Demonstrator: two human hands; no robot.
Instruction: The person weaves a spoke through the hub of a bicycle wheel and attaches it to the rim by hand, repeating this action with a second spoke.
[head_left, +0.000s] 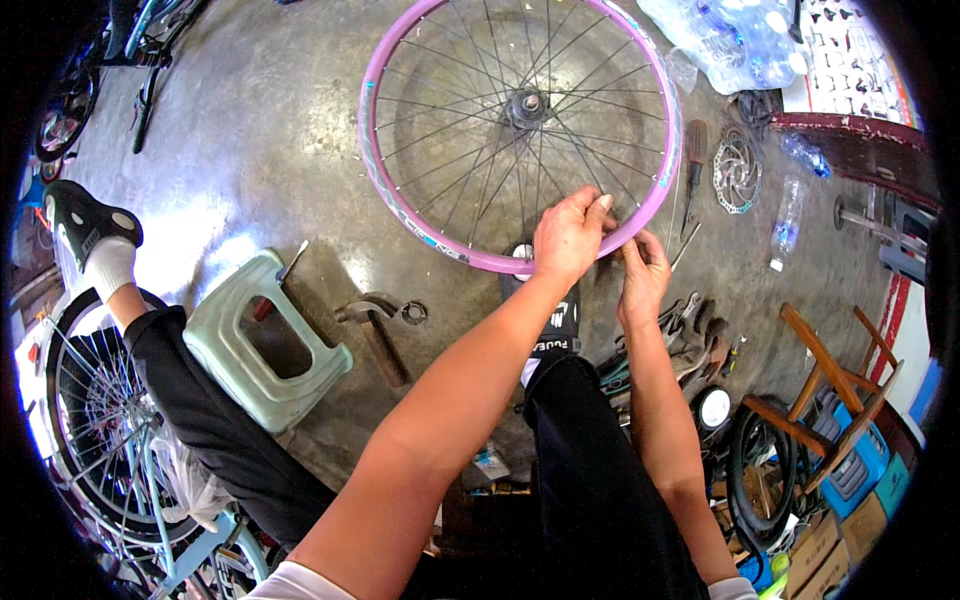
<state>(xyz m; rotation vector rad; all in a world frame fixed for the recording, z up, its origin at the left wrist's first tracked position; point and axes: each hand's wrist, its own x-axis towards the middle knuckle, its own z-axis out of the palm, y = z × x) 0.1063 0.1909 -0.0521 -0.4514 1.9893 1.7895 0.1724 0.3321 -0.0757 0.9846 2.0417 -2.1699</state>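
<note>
A purple bicycle wheel rim [372,135] with dark spokes and a central hub [527,107] is in front of me, without a tyre. Its near edge passes over the toe of my black shoe [560,312]. My left hand [568,238] is closed at the inner side of that near edge, thumb and fingers pinched together among the spokes. Just outside the rim, to the right, my right hand [643,275] is also closed, its fingertips pinched against the rim's outer face. Whatever small piece lies between either hand's fingertips is hidden.
A pale green stool [225,335], a hammer [382,345] and a screwdriver [295,262] are at left. On the right lie a brake disc [737,170], another screwdriver [694,160], a plastic bottle [787,225], several pliers and wrenches [690,335], and a wooden stool [825,365].
</note>
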